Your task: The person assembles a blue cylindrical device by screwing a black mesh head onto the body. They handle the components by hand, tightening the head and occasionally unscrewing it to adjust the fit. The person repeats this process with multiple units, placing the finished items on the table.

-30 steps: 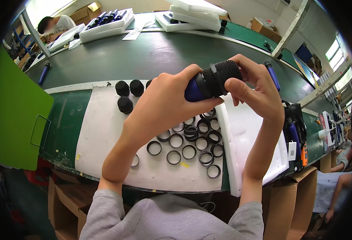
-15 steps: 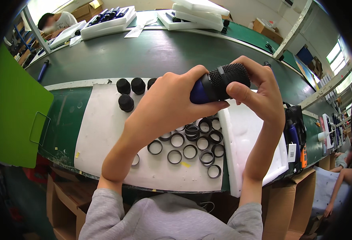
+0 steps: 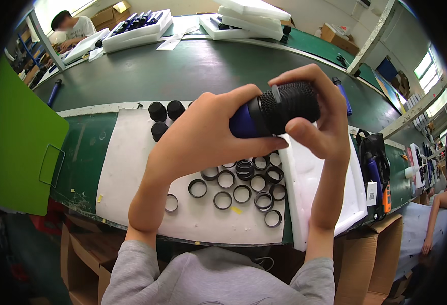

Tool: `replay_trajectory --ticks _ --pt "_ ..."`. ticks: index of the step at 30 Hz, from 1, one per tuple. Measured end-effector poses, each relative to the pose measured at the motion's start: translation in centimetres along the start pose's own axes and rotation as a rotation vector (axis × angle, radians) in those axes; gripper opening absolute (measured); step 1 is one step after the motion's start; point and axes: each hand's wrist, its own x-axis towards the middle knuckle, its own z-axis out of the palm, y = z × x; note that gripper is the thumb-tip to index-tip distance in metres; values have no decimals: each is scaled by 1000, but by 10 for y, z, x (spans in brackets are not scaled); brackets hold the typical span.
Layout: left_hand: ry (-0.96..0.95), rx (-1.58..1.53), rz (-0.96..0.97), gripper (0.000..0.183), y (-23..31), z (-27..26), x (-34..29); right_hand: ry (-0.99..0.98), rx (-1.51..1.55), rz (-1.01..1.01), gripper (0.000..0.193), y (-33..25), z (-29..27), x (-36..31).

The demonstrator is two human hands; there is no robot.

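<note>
I hold a microphone-like piece (image 3: 277, 109) in front of me, blue body on the left, black mesh head on the right. My left hand (image 3: 208, 134) wraps the blue body. My right hand (image 3: 317, 119) grips the mesh head, fingers curled over the top and thumb underneath. Below my hands, several black rings (image 3: 244, 185) lie on a white foam sheet (image 3: 127, 168). Three black caps (image 3: 163, 116) stand at the sheet's far edge.
A white foam tray (image 3: 330, 203) lies to the right of the rings. A green panel (image 3: 15, 147) stands at left. Blue handles (image 3: 341, 94) lie on the dark conveyor (image 3: 183, 66). Foam trays (image 3: 137, 28) sit at the far side, where another person (image 3: 73, 28) works.
Both hands have lifted the microphone piece slightly and tilted it nearer level; my right fingers have shifted over the mesh head.
</note>
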Motion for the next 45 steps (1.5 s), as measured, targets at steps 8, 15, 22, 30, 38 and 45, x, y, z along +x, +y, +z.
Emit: replay_trajectory --ticks 8,15,22,30,38,45 --pt "49 37 -32 51 2 10 2 228 -63 180 27 0 23 1" --pt "8 9 -40 52 0 12 5 273 -31 145 32 -2 22 3" --pt "-198 -586 131 41 -6 32 -2 35 764 -33 42 -15 28 -7" --pt "226 98 103 61 -14 52 12 592 400 288 17 -10 44 -4" --pt "116 -80 43 58 -14 41 16 410 706 309 23 -6 33 0" --pt "79 -63 9 45 -11 37 9 373 817 300 22 -9 34 1"
